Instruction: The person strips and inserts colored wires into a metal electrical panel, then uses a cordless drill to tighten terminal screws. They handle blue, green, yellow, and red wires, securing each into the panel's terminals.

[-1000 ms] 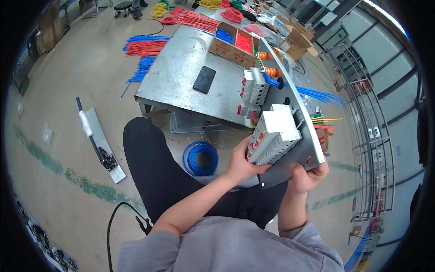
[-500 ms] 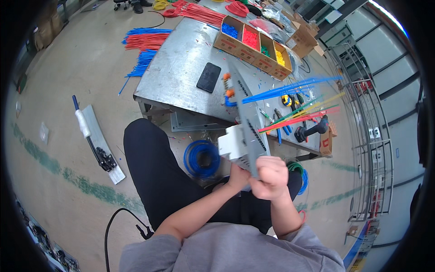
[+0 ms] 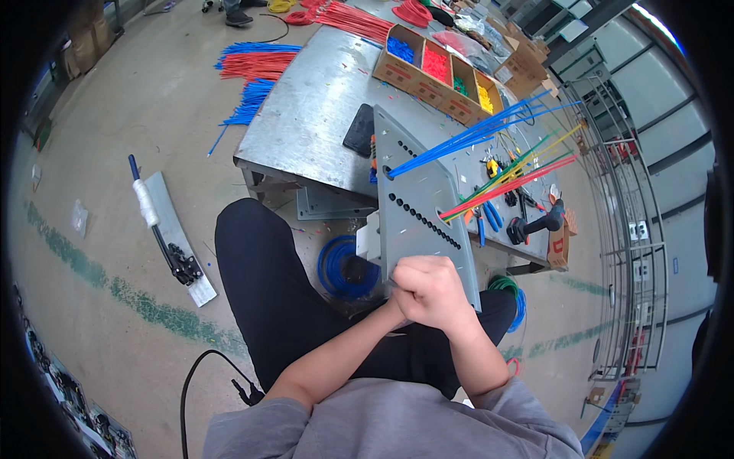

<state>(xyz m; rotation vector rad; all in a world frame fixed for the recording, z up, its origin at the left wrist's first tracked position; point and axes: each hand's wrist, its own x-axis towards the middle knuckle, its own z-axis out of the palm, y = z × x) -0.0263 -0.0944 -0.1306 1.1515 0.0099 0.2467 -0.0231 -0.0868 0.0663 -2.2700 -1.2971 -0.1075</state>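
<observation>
A grey metal panel [image 3: 413,200] with rows of round holes stands tilted above my lap, in front of the bench. Bundles of blue wires [image 3: 459,141] and of red, yellow and green wires [image 3: 505,183] come out of its right face. Behind its left edge, part of a white box-shaped component [image 3: 368,237] shows. My right hand [image 3: 432,289] is closed in a fist at the panel's lower edge, gripping it. My left hand [image 3: 393,307] sits just below and left of it at the same edge; its fingers are hidden behind the right hand and the panel.
The metal bench [image 3: 306,115] carries a black phone [image 3: 358,130], a divided cardboard box [image 3: 405,73] of coloured small parts, pliers [image 3: 492,216] and a cordless driver [image 3: 539,222]. A blue wire coil [image 3: 336,268] lies below. A long-handled tool [image 3: 160,237] is on the floor.
The panel has turned from nearly edge-on, so its holed face now shows broadly and the white component is more hidden. My right hand has shifted left, covering more of my left hand.
</observation>
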